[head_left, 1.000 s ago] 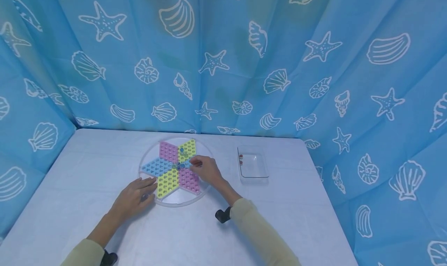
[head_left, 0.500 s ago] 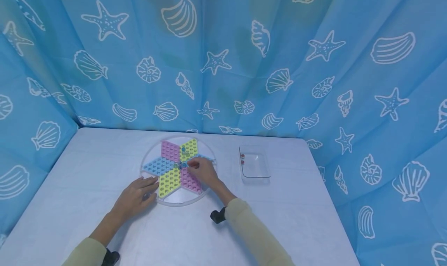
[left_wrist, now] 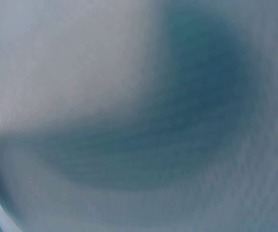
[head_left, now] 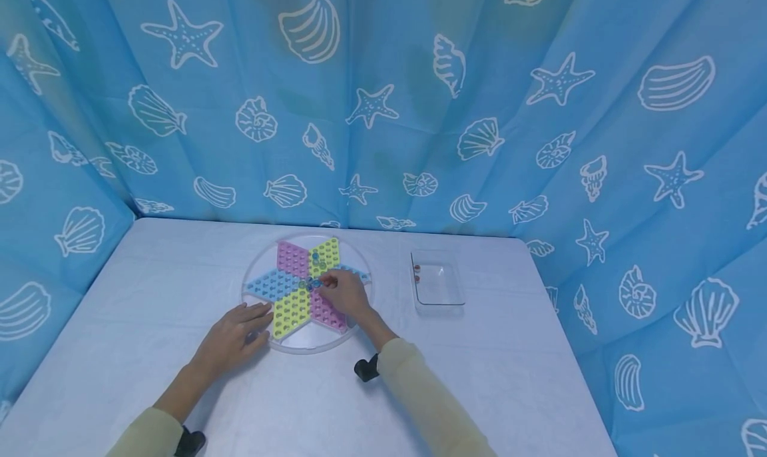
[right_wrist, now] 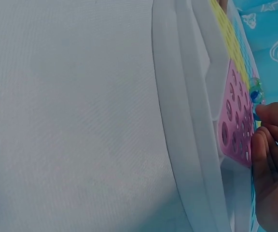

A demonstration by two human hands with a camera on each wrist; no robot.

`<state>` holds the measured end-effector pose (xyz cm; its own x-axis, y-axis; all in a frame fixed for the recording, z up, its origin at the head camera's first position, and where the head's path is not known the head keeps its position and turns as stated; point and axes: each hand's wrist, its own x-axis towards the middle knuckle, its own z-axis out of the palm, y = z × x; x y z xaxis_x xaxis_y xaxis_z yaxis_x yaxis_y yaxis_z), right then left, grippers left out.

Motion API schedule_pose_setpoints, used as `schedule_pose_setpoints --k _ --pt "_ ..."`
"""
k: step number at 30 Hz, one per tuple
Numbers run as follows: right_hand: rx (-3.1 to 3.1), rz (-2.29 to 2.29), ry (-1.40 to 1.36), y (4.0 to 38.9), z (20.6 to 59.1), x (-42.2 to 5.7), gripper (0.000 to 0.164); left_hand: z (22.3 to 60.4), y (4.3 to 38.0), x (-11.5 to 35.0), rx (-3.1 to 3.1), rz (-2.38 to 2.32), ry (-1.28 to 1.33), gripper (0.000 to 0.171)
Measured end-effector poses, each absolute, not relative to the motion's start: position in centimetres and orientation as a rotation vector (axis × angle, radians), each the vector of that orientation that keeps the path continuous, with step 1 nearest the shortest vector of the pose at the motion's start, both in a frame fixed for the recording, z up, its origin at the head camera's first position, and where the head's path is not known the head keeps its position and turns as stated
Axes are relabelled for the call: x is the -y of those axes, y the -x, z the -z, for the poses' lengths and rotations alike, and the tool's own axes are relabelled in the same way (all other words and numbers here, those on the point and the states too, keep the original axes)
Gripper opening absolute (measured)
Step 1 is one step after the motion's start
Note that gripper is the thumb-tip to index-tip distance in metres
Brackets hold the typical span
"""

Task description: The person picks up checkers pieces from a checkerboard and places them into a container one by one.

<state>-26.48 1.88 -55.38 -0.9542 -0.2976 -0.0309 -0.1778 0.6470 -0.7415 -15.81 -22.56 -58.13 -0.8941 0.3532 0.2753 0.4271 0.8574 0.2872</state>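
A round Chinese checkers board (head_left: pixel 291 314), with a star of pink, yellow and blue sections, lies on the table. Several glass marbles (head_left: pixel 303 284) sit around its middle, and a couple more (head_left: pixel 315 256) are in the far yellow section. My right hand (head_left: pixel 347 292) is over the board's right side and pinches a blue marble (right_wrist: pixel 257 112) at the middle, thumb and forefinger together. Against the board's near-left edge rests my left hand (head_left: pixel 230 334), fingers extended and holding nothing. The left wrist view is only blurred cloth and shadow.
To the board's right stands a clear rectangular container (head_left: pixel 439 304), with two reddish marbles (head_left: pixel 417 279) at its left side. A white cloth covers the table (head_left: pixel 503 370). A blue shell-patterned curtain (head_left: pixel 383 144) hangs behind and at both sides.
My right hand has moved a little left over the board, its fingertips now at the marbles in the middle. The left hand stays at the edge. The whole view has shifted slightly.
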Motion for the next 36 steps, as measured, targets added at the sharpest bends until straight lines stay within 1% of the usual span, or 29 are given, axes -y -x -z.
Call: schedule_pose_setpoints --k 17,36 --pt "-2.793 1.108 0.280 26.41 55.22 -1.28 0.017 58.03 16.08 22.48 2.814 0.520 0.613 0.038" --pt "-2.718 1.294 0.304 26.45 55.91 -1.82 0.016 57.89 15.73 22.39 2.845 0.485 0.595 0.038"
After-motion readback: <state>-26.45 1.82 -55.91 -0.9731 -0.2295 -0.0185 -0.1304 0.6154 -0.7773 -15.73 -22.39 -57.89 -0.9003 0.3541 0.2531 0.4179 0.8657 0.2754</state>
